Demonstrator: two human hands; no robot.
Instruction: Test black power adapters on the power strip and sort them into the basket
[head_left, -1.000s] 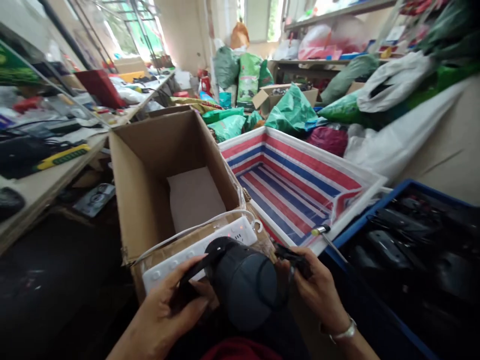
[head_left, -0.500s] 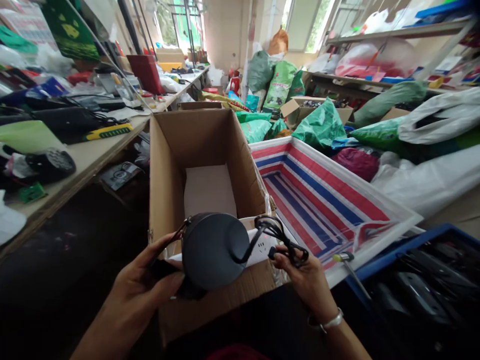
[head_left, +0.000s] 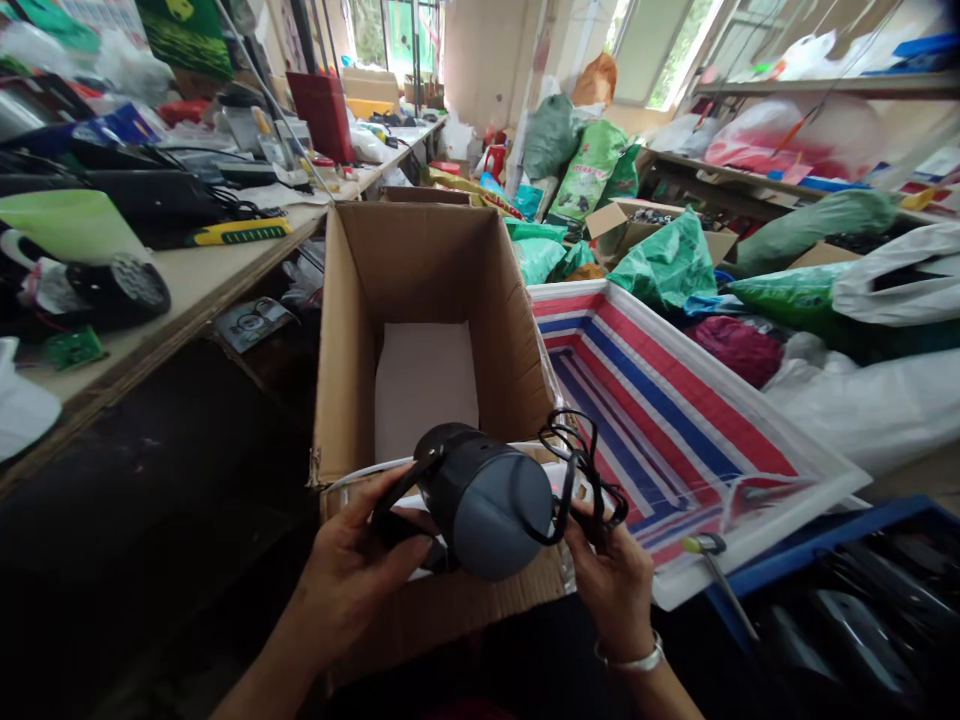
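My left hand (head_left: 349,570) grips the dark grey cylinder (head_left: 484,515), its long axis lying sideways towards my right hand (head_left: 611,590), which pinches the black cord (head_left: 571,482), both just over the near edge of the cardboard box (head_left: 427,260).

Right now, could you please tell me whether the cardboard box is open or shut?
The cardboard box is open: a white sheet shows inside it.

Cluttered workshop storeroom — bulging sacks (head_left: 589,170), long workbench (head_left: 187,285)
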